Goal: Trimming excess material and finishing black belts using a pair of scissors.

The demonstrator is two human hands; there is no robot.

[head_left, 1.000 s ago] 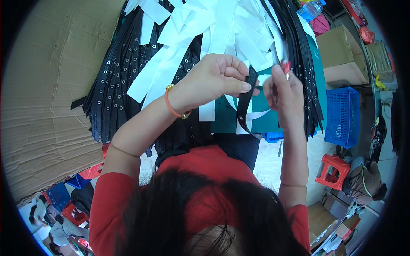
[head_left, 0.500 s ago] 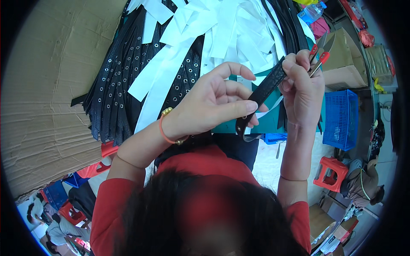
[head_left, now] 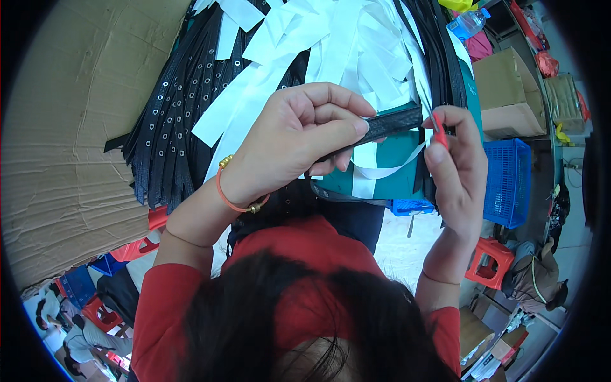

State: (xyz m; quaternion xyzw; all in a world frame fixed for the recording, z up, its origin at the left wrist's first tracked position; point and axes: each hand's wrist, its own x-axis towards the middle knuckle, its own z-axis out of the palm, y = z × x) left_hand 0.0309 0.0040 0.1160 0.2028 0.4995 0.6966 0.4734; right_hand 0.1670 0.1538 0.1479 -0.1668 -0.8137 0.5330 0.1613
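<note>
The black strap (head_left: 396,122) is held up over the near edge of the green work surface (head_left: 398,153), one end pointing toward the person's right and the rest passing down behind the fingers. The left hand (head_left: 302,130) pinches it between thumb and curled fingers, firmly closed, leaving a short flat length jutting out. The right hand (head_left: 463,170) is half curled around small red-handled scissors (head_left: 440,132), thumb and forefinger closed on them just beside the strap's free end — whether the blades are parted is too small to tell. For a clean snip, if that is the step, the strap end is best kept taut and flat, the pinch close to the cutting point but the fingertips out of the blades' path, with only the tips brought in so that the strap's face is not nicked. A thin white ribbon (head_left: 391,170) loops below — it is better kept clear of the blades. Beyond the hands lie heaped white strips (head_left: 356,54) and, to the left, rows of eyeleted black straps (head_left: 181,127); a blue basket (head_left: 507,184) and a cardboard box (head_left: 506,86) stand to the right.
</note>
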